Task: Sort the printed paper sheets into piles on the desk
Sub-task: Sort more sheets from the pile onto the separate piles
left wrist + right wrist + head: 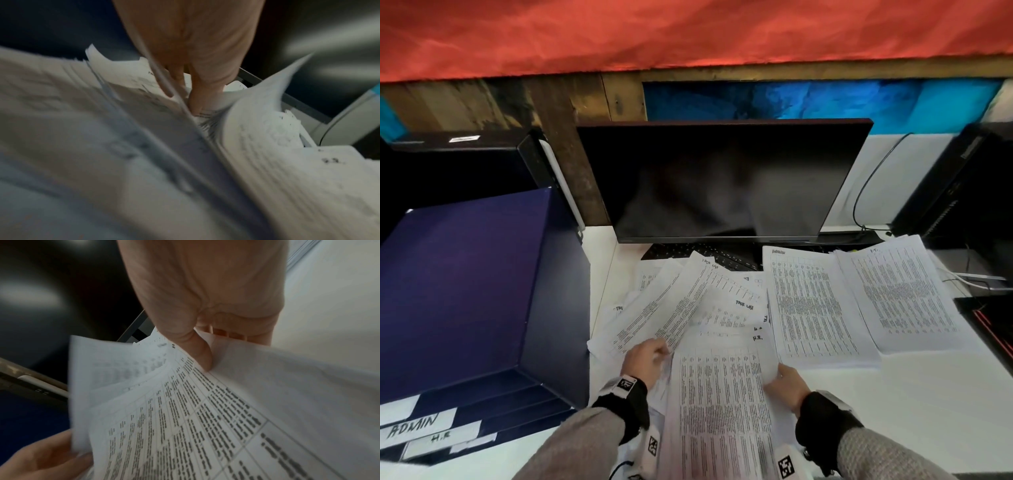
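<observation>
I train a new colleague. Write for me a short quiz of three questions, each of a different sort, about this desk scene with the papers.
1. True or false: the right hand pinches the sheet marked H.R. at its right edge.
2. Multiple choice: where do the two neat piles lie, the ADMIN pile and the pile beside it?
A. inside the blue tray
B. on the desk, right of the loose sheets
C. on top of the monitor
3. Fill in: the left hand holds some of the ______ sheets.

Key: 1 true; 2 B; 3 loose
</observation>
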{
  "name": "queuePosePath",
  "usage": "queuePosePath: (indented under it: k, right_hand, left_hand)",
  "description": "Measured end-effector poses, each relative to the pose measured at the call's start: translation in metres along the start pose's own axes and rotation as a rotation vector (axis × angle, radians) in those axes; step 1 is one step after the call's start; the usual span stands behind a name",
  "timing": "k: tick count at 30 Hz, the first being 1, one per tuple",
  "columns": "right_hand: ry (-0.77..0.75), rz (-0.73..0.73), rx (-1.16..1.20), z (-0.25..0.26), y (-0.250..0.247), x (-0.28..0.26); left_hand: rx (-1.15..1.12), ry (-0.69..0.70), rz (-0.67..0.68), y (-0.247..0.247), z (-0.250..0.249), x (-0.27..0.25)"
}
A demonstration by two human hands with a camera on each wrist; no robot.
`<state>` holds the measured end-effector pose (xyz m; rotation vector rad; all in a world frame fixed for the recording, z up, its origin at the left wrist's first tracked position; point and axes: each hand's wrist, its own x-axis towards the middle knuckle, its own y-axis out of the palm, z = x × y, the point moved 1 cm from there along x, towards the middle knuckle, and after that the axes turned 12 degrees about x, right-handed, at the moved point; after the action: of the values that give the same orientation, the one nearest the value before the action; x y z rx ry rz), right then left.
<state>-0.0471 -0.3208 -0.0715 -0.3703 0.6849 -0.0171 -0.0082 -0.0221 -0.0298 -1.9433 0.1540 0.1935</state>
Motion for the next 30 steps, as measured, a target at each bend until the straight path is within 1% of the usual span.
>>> queuePosePath:
  k: [2,4,7,9,12,13,15,16,17,19,20,21,23,26,27,28,30]
  right_hand:
    - [0.001,-0.008,-0.028,-0.001,-0.003,-0.001]
    - [0.009,0.000,-0.007,-0.003,-0.004,0.000]
    - [0.006,0.006,0.026,-0.004,-0.003,0.000]
    - [-0.011,0.007,0.053,0.000,-0.003,-0.004]
    - [-0.051,-0.006,0.145,0.012,-0.004,-0.017]
    - [-0.069,-0.022,0.193,0.017,-0.006,-0.022]
    - [-0.115,-0.049,0.332,0.032,-0.010,-0.033]
    - [-0.132,-0.045,0.429,0.042,-0.012,-0.038]
    - [-0.154,-0.018,0.542,0.054,-0.014,-0.043]
    - [-0.196,0.076,0.738,0.084,-0.018,-0.054]
    - [-0.216,0.125,0.811,0.100,-0.020,-0.059]
    - [-0.237,0.165,0.881,0.115,-0.022,-0.063]
    - [-0.296,0.224,0.960,0.142,-0.025,-0.070]
    - [-0.420,0.272,0.954,0.171,-0.024,-0.084]
    - [-0.449,0.263,0.935,0.176,-0.022,-0.088]
    - [-0.469,0.239,0.907,0.178,-0.018,-0.090]
    - [-0.468,0.169,0.836,0.176,-0.008,-0.089]
  left_hand:
    - [0.071,0.085,-0.050,-0.010,0.007,-0.005]
    - [0.115,0.122,-0.071,-0.014,0.014,-0.005]
    - [0.101,0.081,-0.085,-0.014,0.014,-0.004]
    - [0.027,-0.028,-0.069,-0.015,0.009,-0.002]
    - [-0.069,-0.264,-0.007,-0.016,0.007,0.005]
    - [-0.058,-0.315,-0.018,-0.017,0.005,0.006]
    - [-0.080,-0.332,-0.081,-0.024,-0.007,0.007]
    - [-0.184,-0.308,-0.082,-0.028,-0.015,0.007]
    - [-0.357,-0.269,-0.041,-0.037,-0.026,0.004]
    - [-0.771,-0.197,0.086,-0.056,-0.049,-0.005]
    - [-0.897,-0.148,0.119,-0.064,-0.059,-0.008]
    - [-0.941,-0.101,0.093,-0.072,-0.067,-0.009]
    - [-0.950,-0.054,-0.080,-0.086,-0.077,-0.005]
    - [-0.910,-0.031,-0.369,-0.098,-0.084,-0.005]
    - [-0.891,-0.019,-0.426,-0.099,-0.085,-0.007]
    - [-0.863,-0.010,-0.452,-0.096,-0.084,-0.011]
    - [-0.811,-0.023,-0.449,-0.085,-0.081,-0.016]
